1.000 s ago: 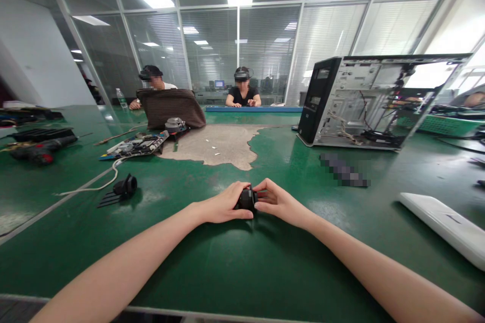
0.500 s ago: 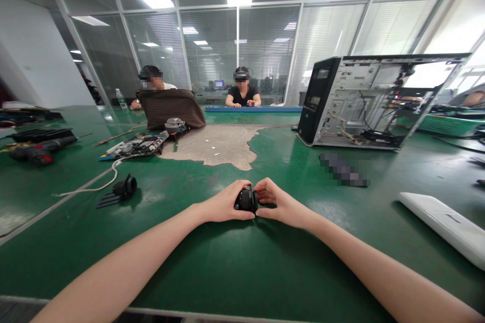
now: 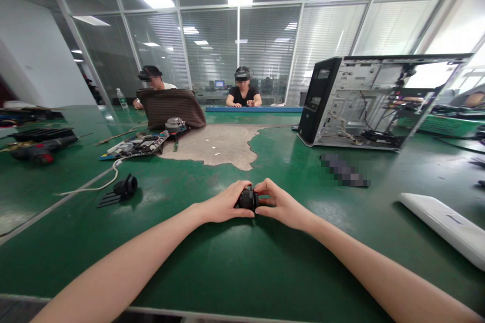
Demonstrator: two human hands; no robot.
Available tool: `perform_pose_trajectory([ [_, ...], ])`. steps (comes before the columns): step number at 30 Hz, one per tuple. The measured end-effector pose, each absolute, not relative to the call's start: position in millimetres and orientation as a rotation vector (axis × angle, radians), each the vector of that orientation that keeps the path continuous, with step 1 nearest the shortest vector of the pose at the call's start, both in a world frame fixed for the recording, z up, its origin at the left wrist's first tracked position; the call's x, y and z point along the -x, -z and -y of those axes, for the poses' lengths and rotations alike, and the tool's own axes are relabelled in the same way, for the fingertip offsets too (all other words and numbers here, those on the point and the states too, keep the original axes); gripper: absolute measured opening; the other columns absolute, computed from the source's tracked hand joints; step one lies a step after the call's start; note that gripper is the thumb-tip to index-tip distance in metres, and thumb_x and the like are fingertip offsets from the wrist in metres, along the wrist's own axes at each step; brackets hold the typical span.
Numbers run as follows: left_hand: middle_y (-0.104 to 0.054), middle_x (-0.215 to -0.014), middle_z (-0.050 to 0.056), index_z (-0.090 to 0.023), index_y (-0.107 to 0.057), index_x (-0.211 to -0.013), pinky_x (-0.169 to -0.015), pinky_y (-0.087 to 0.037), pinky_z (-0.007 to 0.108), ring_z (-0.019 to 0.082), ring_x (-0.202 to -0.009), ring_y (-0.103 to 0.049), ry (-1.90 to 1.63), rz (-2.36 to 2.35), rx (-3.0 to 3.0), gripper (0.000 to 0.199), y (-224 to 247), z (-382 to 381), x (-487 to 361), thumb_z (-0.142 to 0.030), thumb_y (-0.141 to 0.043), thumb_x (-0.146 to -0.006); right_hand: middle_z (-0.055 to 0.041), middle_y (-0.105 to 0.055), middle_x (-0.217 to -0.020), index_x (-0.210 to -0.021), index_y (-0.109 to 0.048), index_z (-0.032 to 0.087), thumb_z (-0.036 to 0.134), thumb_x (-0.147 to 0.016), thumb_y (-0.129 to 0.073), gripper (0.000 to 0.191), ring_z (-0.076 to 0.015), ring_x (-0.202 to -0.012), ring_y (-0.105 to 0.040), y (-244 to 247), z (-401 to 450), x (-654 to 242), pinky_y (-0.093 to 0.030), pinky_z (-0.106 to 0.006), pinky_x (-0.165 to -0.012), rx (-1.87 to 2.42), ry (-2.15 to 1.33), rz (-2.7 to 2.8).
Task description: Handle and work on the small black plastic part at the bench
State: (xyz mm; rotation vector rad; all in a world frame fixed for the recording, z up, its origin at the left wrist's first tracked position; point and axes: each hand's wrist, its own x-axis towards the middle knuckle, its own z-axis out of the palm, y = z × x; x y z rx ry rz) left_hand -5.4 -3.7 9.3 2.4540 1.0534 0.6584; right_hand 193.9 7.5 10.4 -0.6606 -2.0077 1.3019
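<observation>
In the middle of the green bench, my left hand (image 3: pixel 226 203) is closed round the left side of a small black ribbed cylindrical part (image 3: pixel 247 200). Fingertips and thumb of my right hand (image 3: pixel 276 205) pinch the part's right end, where a wider black ring shows. My fingers hide much of the part, and its exact kind is unclear. To the left lies a black round fitting with flat prongs (image 3: pixel 126 187), apart from both hands.
An opened computer case (image 3: pixel 364 106) stands at the back right, above a blurred dark object (image 3: pixel 343 170). A white slab-like device (image 3: pixel 443 224) lies at right. Circuit board (image 3: pixel 134 145), white cable (image 3: pixel 113 175) and drill-like tool (image 3: pixel 41 150) are at left. Two people sit opposite.
The thumb and fingers of my right hand have shifted slightly at the part's right end. My left hand keeps its hold in nearly the same place.
</observation>
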Motion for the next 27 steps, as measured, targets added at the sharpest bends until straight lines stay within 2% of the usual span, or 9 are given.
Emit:
perform_pose_trajectory([
  [4,-0.042,-0.116,0.011,-0.017,-0.029,-0.122,-0.09,-0.036,0.037,0.024,-0.105,-0.044,-0.666,-1.039,-2.451,0.064,-8.3,2.4,6.1,-0.042,-0.06,-0.071,-0.0031,-0.052,-0.097,-0.09,-0.041,0.02,0.022,-0.071,-0.061,0.028,-0.0168,-0.094,-0.055,-12.5,-7.3,-194.5,-0.045,-0.037,-0.083,0.682,-1.391,1.999],
  [8,-0.042,-0.117,0.011,-0.017,-0.029,-0.122,-0.091,-0.035,0.037,0.023,-0.106,-0.043,-0.664,-1.037,-2.451,0.064,-9.4,2.8,5.9,-0.042,-0.059,-0.072,-0.0035,-0.054,-0.096,-0.087,-0.043,0.018,0.026,-0.075,-0.057,0.02,-0.0168,-0.091,-0.056,-10.3,-11.4,-194.4,-0.044,-0.036,-0.082,0.731,-1.299,1.986],
  [13,-0.042,-0.116,0.01,-0.017,-0.029,-0.121,-0.091,-0.035,0.037,0.023,-0.105,-0.043,-0.656,-1.034,-2.448,0.063,-10.0,3.5,5.9,-0.042,-0.059,-0.072,-0.0043,-0.052,-0.098,-0.093,-0.043,0.018,0.024,-0.073,-0.059,0.026,-0.0169,-0.094,-0.055,-9.6,-12.9,-194.5,-0.045,-0.036,-0.082,0.786,-1.273,2.018],
  [17,-0.041,-0.118,0.011,-0.017,-0.028,-0.123,-0.091,-0.035,0.038,0.024,-0.106,-0.043,-0.65,-1.049,-2.449,0.064,-8.7,3.4,6.7,-0.042,-0.058,-0.072,-0.0028,-0.054,-0.096,-0.09,-0.042,0.019,0.021,-0.071,-0.061,0.028,-0.0157,-0.093,-0.055,-13.6,-8.6,-195.6,-0.044,-0.036,-0.086,0.746,-1.329,2.052],
  [20,-0.041,-0.119,0.012,-0.017,-0.028,-0.123,-0.092,-0.034,0.038,0.024,-0.108,-0.042,-0.648,-1.051,-2.444,0.063,-8.4,3.3,6.6,-0.042,-0.057,-0.073,-0.0022,-0.055,-0.093,-0.092,-0.04,0.02,0.022,-0.072,-0.06,0.028,-0.0159,-0.091,-0.056,-15.5,-6.6,-195.4,-0.045,-0.035,-0.082,0.696,-1.418,2.026],
  [24,-0.04,-0.12,0.011,-0.018,-0.028,-0.123,-0.094,-0.033,0.038,0.023,-0.109,-0.041,-0.666,-1.047,-2.439,0.062,-9.6,4.1,5.4,-0.042,-0.057,-0.074,-0.0028,-0.053,-0.092,-0.088,-0.043,0.018,0.024,-0.076,-0.056,0.019,-0.0163,-0.091,-0.056,-14.9,-8.3,-194.2,-0.044,-0.036,-0.082,0.716,-1.305,2.003],
  [27,-0.042,-0.116,0.01,-0.017,-0.031,-0.121,-0.092,-0.035,0.037,0.023,-0.106,-0.043,-0.65,-1.061,-2.443,0.059,-11.0,4.9,4.8,-0.042,-0.057,-0.074,-0.0038,-0.05,-0.099,-0.093,-0.043,0.019,0.019,-0.073,-0.059,0.025,-0.0167,-0.098,-0.053,-13.5,-9.5,-193.8,-0.043,-0.035,-0.087,0.703,-1.264,2.026],
])
